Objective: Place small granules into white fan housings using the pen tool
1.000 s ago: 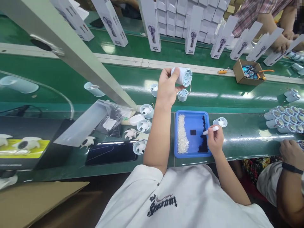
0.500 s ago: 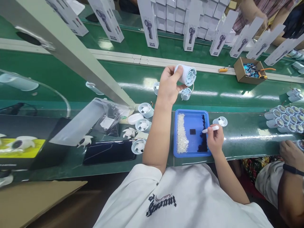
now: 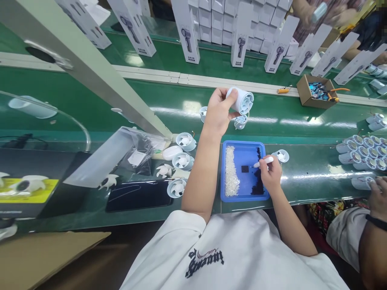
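Note:
My left hand (image 3: 220,108) is closed around a white cylindrical fan housing (image 3: 236,98), its vaned end turned to the right, above the green bench. Low over a blue tray (image 3: 224,169), my right hand (image 3: 271,173) pinches a white pen-like tool (image 3: 266,161) with its tip pointing left. On the tray lie a strip of clear-white small pieces (image 3: 231,177), a black square (image 3: 244,168) and a heap of small black pieces (image 3: 258,186). Just right of the tray stands a fan housing (image 3: 282,156). Another housing (image 3: 241,122) is partly behind the held one.
Several fan housings (image 3: 182,160) and a dark flat panel (image 3: 139,195) lie on the left. White printed boxes (image 3: 240,48) line the back, near a cardboard box (image 3: 317,92) of blue parts. A co-worker's hand (image 3: 377,199) is at the right beside grouped housings (image 3: 364,152).
My left hand and the fan housing have shifted slightly right and down. The white tool's tip has moved left toward the black square. The co-worker's hand has moved right, uncovering a housing.

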### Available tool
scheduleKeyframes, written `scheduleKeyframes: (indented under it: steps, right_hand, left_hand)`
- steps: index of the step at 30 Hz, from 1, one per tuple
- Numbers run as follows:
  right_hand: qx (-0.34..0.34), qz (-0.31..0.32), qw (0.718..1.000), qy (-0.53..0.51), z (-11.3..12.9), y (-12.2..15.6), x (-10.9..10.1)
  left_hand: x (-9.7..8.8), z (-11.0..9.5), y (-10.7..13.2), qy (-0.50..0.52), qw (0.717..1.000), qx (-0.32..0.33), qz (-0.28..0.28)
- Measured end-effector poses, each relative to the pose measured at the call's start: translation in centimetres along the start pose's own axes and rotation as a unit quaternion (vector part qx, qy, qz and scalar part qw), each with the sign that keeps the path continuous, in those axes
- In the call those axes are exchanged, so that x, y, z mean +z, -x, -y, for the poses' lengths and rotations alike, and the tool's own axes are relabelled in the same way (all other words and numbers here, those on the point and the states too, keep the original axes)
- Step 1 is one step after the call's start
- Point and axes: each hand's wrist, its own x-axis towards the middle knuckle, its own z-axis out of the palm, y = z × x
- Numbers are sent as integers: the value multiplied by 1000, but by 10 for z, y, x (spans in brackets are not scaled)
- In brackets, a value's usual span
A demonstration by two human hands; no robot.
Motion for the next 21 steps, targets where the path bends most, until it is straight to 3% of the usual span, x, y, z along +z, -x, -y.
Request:
scheduleKeyframes:
  steps: [4,21]
  right_hand:
    - [-6,-28,1000,13,0,2,-2]
    - [1,6,1000,10,-4,1,1]
  left_hand:
    - [1,-1,1,-13,1000,8,0]
    - [3,-7,4,-9,1000,-11,1]
